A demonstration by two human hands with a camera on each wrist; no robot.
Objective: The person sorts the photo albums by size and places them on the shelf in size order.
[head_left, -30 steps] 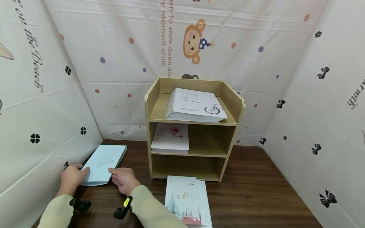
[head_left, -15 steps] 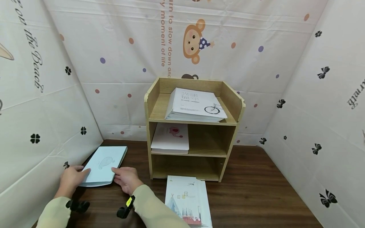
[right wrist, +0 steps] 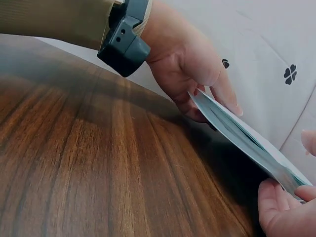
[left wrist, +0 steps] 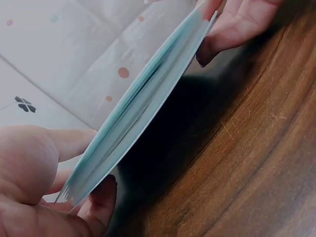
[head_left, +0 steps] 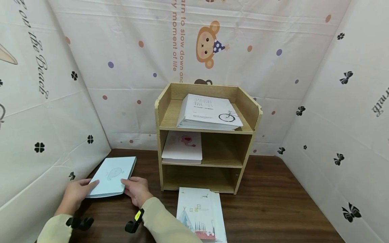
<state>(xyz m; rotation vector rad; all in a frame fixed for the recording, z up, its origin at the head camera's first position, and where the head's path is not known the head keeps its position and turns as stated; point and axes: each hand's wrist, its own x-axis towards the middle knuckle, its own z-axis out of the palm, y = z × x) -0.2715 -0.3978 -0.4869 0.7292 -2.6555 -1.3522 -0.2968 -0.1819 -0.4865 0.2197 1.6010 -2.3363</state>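
A small stack of light blue notebooks (head_left: pixel 114 172), with a faint animal outline on the cover, is held at the left of the table in the head view. My left hand (head_left: pixel 75 195) grips its left side and my right hand (head_left: pixel 137 190) its right side. In the left wrist view, the left thumb lies over the notebooks' edge (left wrist: pixel 143 106) and fingers curl underneath, with dark space between stack and table. The right wrist view shows the left hand (right wrist: pixel 190 61) at one end and the right hand (right wrist: pixel 289 210) at the other; the pages splay slightly.
A three-level wooden shelf (head_left: pixel 160 148) stands mid-table. White books (head_left: pixel 209 111) lie on its top, pink-printed booklets (head_left: pixel 182 146) on its middle level at left. White booklets with a tent picture (head_left: pixel 197 212) lie in front. Patterned cloth walls (head_left: pixel 328 111) surround the wooden table (head_left: pixel 273 209).
The notebooks have shifted slightly right, and their far edge has come a little nearer to me. Both hands keep their hold, the right hand having moved slightly right.
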